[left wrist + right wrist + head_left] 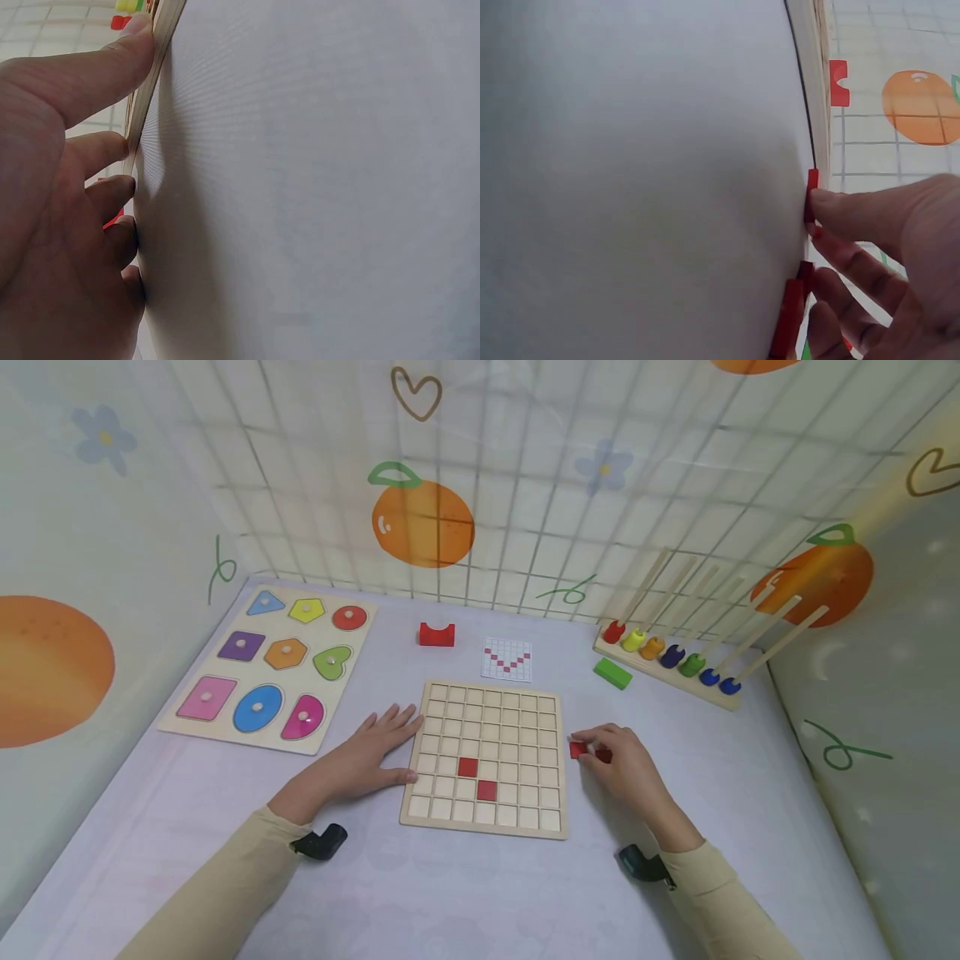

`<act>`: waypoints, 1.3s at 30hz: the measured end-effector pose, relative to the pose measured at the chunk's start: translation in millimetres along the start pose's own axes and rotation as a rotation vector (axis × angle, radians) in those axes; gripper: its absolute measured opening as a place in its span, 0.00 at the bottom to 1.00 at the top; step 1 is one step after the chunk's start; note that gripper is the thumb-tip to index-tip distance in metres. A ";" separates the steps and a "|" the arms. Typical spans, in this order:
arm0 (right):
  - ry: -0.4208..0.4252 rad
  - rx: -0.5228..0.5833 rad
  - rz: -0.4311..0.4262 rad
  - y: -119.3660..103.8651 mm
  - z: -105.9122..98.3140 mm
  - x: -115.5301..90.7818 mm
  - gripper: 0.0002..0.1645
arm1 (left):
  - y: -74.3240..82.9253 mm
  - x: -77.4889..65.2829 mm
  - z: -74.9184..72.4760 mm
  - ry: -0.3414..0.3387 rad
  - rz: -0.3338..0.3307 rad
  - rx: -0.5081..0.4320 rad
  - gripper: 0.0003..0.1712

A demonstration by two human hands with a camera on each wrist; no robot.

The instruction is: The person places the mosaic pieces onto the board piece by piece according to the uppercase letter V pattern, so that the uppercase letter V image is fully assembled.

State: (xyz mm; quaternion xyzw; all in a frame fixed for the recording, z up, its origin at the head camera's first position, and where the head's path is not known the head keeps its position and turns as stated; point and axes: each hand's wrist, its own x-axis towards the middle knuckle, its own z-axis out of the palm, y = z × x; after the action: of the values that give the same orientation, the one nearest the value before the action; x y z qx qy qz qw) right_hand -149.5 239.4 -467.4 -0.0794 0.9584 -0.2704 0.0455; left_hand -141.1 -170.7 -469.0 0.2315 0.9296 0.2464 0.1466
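A wooden grid board (517,700) lies flat, with one red tile (467,767) and another red tile (486,790) in its cells, diagonal to each other. My left hand (363,760) rests at its left side, fingers spread, thumb and fingertips on the edge. In the left wrist view the thumb (97,79) presses that edge. Off the right side, my right hand (628,772) pinches a small red square tile (577,750) between thumb and finger, close over the cloth. More red tiles (786,319) lie under that hand's other fingers, partly hidden.
Behind the board lie a pattern card (507,660) with red squares in a V and a red notched block (437,634). A shape puzzle (247,689) lies left. At the right back are a green block (612,673) and a peg stand (675,670) with coloured beads.
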 end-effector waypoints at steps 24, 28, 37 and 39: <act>-0.043 0.002 0.007 -1.8 -0.7 -3.8 0.19 | -1.3 0.4 0.9 -0.004 -0.003 0.004 0.52; -0.043 0.008 0.002 -1.5 -0.1 -5.4 0.19 | -1.5 0.5 1.0 -0.002 -0.002 0.005 0.51; 0.006 0.036 -0.037 -7.4 1.1 -7.1 0.19 | -1.8 1.9 2.1 -0.003 -0.010 0.006 0.52; 0.017 0.057 -0.048 -9.8 1.0 -7.2 0.20 | -1.9 2.0 2.2 -0.002 -0.008 0.008 0.52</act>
State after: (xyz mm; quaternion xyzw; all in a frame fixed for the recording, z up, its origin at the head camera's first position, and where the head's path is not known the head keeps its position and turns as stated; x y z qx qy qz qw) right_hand -141.0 231.9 -462.8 -0.0987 0.9485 -0.2991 0.0332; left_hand -142.6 -170.4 -472.1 0.2284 0.9313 0.2420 0.1478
